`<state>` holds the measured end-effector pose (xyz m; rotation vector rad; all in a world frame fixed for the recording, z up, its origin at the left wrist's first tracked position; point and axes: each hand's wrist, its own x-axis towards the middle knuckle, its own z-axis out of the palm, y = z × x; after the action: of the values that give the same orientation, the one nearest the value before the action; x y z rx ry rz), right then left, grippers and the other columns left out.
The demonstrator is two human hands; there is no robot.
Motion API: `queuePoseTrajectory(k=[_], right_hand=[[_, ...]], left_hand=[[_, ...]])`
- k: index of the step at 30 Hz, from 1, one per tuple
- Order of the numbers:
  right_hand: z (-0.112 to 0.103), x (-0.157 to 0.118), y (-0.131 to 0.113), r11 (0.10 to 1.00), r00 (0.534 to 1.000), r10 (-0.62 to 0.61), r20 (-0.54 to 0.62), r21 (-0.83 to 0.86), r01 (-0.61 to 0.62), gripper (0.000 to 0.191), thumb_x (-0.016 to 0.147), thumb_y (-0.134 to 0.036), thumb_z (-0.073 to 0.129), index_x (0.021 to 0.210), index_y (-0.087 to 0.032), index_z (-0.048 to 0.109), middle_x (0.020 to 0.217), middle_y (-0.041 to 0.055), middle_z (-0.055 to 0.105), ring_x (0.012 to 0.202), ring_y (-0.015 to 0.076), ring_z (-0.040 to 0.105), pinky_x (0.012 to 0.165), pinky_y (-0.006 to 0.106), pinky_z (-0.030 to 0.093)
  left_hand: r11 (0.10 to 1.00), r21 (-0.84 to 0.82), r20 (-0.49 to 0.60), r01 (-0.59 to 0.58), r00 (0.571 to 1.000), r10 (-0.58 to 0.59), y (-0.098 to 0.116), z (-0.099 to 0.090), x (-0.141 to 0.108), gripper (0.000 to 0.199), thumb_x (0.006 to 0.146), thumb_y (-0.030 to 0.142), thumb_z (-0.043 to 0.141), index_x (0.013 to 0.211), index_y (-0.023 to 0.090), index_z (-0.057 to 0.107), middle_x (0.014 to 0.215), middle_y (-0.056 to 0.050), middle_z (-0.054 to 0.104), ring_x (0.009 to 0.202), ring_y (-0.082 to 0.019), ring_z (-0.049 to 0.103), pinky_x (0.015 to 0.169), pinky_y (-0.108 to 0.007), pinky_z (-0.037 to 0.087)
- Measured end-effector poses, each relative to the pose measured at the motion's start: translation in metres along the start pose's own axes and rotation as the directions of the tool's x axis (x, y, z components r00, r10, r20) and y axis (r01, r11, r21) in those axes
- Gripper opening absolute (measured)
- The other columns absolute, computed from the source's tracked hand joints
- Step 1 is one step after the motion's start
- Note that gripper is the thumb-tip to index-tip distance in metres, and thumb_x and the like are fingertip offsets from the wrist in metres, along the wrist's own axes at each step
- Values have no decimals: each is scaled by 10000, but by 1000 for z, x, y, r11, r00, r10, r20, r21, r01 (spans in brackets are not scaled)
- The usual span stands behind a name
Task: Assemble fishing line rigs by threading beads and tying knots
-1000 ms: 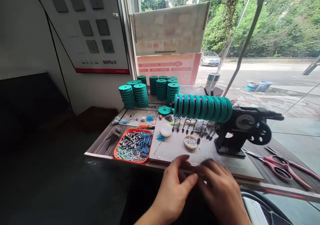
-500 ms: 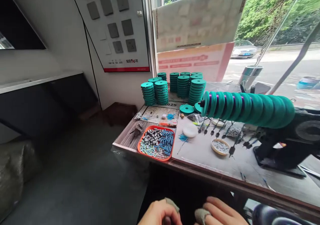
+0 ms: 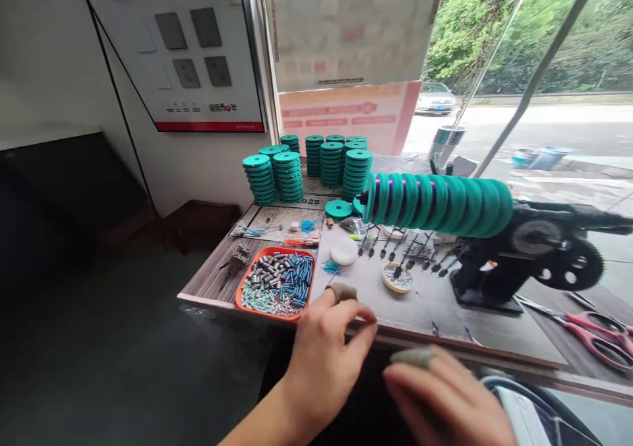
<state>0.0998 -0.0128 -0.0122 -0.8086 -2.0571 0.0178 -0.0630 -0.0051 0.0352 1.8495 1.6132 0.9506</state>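
My left hand (image 3: 329,350) is raised at the table's front edge, thumb and forefinger pinched together; whatever may be between the tips is too small to make out. Close by on its right, my right hand (image 3: 448,393) has its fingers curled, a little blurred, their tips hidden. Each hand wears a greyish cloth finger cover. Left of my left hand lies an orange tray (image 3: 239,297) of grey cylinders, blue ribbed pieces and small beads. Beyond my hands, a row of green spools (image 3: 440,202) sits on a black hand-cranked winder (image 3: 494,268), with dark swivel-like pieces hanging below.
Stacks of green spools (image 3: 288,175) stand at the back. A round dish of small grey pellets (image 3: 397,286) and a white lid (image 3: 343,251) lie mid-table. Pink-handled scissors (image 3: 593,330) rest at the right. Below the table's right edge is a white object (image 3: 519,410).
Both hands have risen from the bottom edge toward the table's front, the left one farther. The view has swung right, bringing the winder's gear and the scissors into sight.
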Motion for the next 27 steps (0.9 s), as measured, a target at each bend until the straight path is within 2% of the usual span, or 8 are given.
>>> queuePoseTrajectory(k=[4,8,13,17,20,22,24,27], right_hand=[[-25,18,33,939,939,318,-130,-95,-331,123,840,-276,533,837,-199,629,684,13,644,547,137,574,537,238,443],[-24,33,58,857,862,485,-148,-114,-502,228,835,-363,504,875,-204,663,619,-6,646,466,124,530,499,231,408],[-14,48,68,814,830,526,-183,-173,-554,325,818,-436,468,892,-208,688,563,10,641,499,157,566,536,251,377],[-11,60,68,766,788,587,-186,-187,-615,349,769,-472,518,895,-203,701,466,12,580,509,200,560,536,276,319],[-9,66,68,757,764,630,-141,-108,-644,338,756,-477,537,831,-191,701,456,6,559,490,183,527,529,275,320],[-10,68,67,762,760,645,-80,-5,-647,329,768,-468,529,778,-178,684,482,3,563,482,158,508,516,264,349],[-12,69,66,760,765,644,5,115,-640,357,777,-487,516,731,-164,661,491,-1,552,460,137,493,475,246,374],[-21,70,64,722,768,625,140,270,-637,425,765,-549,513,690,-150,638,472,-10,518,407,115,460,389,223,369]], left_hand=[[993,65,-69,-100,992,105,11,35,27,171,779,178,590,904,236,692,924,-57,614,886,-220,577,827,-352,439],[970,198,-87,-138,984,157,14,53,44,229,814,214,543,997,252,676,959,-76,611,900,-248,572,818,-387,446],[950,299,-92,-95,988,127,17,62,56,279,802,221,556,1065,259,643,914,-82,598,844,-272,571,759,-415,452],[956,286,-113,-68,988,104,19,63,59,216,794,200,560,990,218,649,910,-82,590,854,-267,563,781,-415,435],[965,260,-133,-43,988,80,19,62,59,148,779,201,581,916,211,634,901,-66,592,850,-252,560,778,-392,430],[972,234,-142,-30,988,65,19,62,57,185,767,208,597,952,215,610,899,-52,601,833,-236,568,752,-365,436],[991,134,-132,-24,990,42,21,60,54,232,765,230,604,998,222,600,900,-40,608,813,-217,577,724,-335,435],[984,-178,-59,-6,998,-5,23,56,42,95,761,234,605,829,212,667,839,-23,608,753,-182,566,681,-289,414]])
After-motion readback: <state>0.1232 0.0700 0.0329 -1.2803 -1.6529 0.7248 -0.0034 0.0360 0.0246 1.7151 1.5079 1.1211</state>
